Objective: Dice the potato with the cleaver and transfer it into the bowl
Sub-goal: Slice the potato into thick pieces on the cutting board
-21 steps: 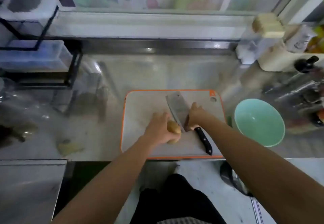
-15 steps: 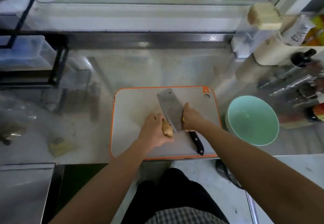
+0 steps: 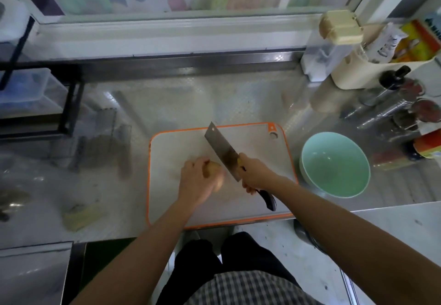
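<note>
Potato [image 3: 212, 170] beside cleaver [image 3: 222, 150] on board [image 3: 170, 152]

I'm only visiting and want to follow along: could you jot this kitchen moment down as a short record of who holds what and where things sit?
surface: white cutting board with orange rim, on a metal counter
left hand: holds the potato on the board
right hand: grips the dark handle of the cleaver
blade: slanted, just right of the potato; whether it touches is unclear
bowl: pale green, right of the board, nothing in it
progress: no diced pieces visible
</note>
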### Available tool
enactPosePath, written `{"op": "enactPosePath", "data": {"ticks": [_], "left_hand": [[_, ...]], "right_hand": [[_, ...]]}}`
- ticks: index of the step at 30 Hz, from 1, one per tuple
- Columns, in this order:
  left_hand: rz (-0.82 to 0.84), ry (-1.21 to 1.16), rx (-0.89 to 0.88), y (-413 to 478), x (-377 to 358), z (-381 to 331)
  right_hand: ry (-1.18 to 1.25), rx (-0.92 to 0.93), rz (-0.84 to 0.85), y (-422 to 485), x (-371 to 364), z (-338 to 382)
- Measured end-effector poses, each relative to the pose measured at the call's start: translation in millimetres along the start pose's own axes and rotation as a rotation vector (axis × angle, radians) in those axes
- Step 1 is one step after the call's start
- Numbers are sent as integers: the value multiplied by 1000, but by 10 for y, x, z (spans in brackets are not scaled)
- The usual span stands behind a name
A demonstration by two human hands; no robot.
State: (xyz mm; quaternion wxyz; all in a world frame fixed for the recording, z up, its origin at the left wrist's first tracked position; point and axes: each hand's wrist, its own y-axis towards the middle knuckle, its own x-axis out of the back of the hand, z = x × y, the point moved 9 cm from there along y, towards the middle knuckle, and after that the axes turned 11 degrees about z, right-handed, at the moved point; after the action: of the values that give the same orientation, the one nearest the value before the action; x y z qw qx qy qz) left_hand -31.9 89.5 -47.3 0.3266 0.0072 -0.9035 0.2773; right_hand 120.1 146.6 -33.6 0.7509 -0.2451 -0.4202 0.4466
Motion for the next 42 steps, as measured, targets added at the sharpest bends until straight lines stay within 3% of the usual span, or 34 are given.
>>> {"op": "enactPosePath", "data": {"ticks": [7,20,34,42], "left_hand": [[7,-161,81,53,32,144],[-2,-211,62,127,20,190],[23,-240,57,102,38,163],[31,-232,48,83,45,113]], "right_hand": [[-136,62,-278,-287,33,176],[-272,39,-291,-502,-163,210],[-285,5,-153,-576,-269,144],[-226,-32,-226,-56,-440,100]]}}
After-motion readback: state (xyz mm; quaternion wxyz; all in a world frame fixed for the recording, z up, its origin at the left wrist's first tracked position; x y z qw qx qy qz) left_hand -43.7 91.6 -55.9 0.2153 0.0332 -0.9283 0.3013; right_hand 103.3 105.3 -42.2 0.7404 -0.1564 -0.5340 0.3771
